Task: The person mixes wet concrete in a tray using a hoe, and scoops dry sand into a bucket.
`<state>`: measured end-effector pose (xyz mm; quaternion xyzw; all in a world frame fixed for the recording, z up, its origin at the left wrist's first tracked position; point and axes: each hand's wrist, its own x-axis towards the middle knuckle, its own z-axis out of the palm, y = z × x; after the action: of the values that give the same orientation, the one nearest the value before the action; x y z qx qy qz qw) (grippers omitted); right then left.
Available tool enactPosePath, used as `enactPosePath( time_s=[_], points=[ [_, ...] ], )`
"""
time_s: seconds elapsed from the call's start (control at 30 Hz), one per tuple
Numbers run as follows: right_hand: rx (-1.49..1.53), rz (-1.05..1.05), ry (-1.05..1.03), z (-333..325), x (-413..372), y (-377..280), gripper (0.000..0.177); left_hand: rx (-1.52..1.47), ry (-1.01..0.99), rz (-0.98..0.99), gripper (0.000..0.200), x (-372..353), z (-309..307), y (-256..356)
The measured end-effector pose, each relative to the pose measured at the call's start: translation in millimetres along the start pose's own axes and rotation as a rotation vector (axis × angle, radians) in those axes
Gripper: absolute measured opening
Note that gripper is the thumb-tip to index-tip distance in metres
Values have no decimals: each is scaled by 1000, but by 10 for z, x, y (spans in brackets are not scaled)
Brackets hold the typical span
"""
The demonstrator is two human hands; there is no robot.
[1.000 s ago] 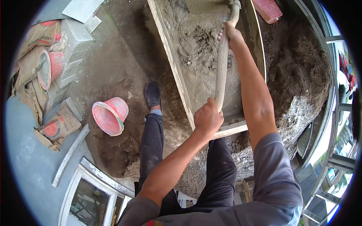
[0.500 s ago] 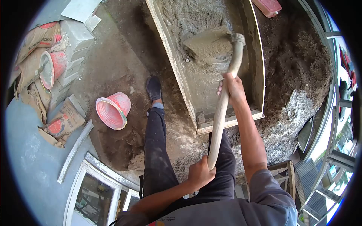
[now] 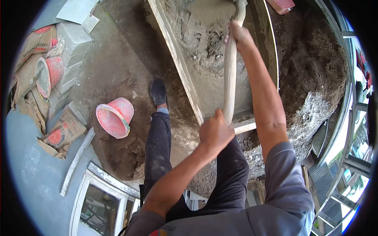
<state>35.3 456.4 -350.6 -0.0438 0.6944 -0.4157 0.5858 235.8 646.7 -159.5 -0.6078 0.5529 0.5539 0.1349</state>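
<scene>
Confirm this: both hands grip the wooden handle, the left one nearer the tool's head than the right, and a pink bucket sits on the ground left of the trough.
One part is wrong: in the head view, the right hand is nearer the tool's head, and the left hand grips the wooden handle nearer the body. The rest stands.

Far to the left of and beyond the fingers of the left hand (image 3: 215, 134), an upper paper sack (image 3: 36, 38) bears capital letters that end in "DEKA", the rest too unclear to read. Level with those fingers, also far left, a lower sack (image 3: 67, 129) carries a red round mark with unreadable lettering. Nearer the body than the fingers, small print on the shirt (image 3: 212, 227) is illegible.
</scene>
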Motion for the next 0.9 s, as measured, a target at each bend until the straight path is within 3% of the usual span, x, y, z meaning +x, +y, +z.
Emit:
enactPosePath(
  time_s=[0.1,0.2,0.3,0.33,0.4,0.5,0.6,0.67,0.77,0.9],
  points=[
    [207,13,-16,67,278,-201,22,158,103,123,39,250,-155,-21],
    [206,-41,-41,53,349,16,32,206,60,84,39,223,-109,18],
    [81,166,-47,-146,275,703,29,200,-36,7,36,-19,141,-83],
    [208,216,-84,-265,92,966,26,214,-69,-14,36,-149,288,-203],
    [225,285,36,-494,-319,1348,29,211,-109,-41,37,-470,535,-447],
    [165,294,79,-690,-1078,1421,25,180,-119,-45,37,-1091,751,-699],
    [190,279,168,-631,-1957,1054,18,203,-179,-54,38,-1677,539,-681],
    [250,308,169,-578,-2126,1063,18,242,-274,-107,41,-1927,296,-595],
    [310,407,121,-528,-1786,1440,18,297,-238,-116,43,-1692,286,-652],
    [409,373,37,-405,-1002,1716,20,322,-208,-110,43,-1014,328,-669]
  ],
)
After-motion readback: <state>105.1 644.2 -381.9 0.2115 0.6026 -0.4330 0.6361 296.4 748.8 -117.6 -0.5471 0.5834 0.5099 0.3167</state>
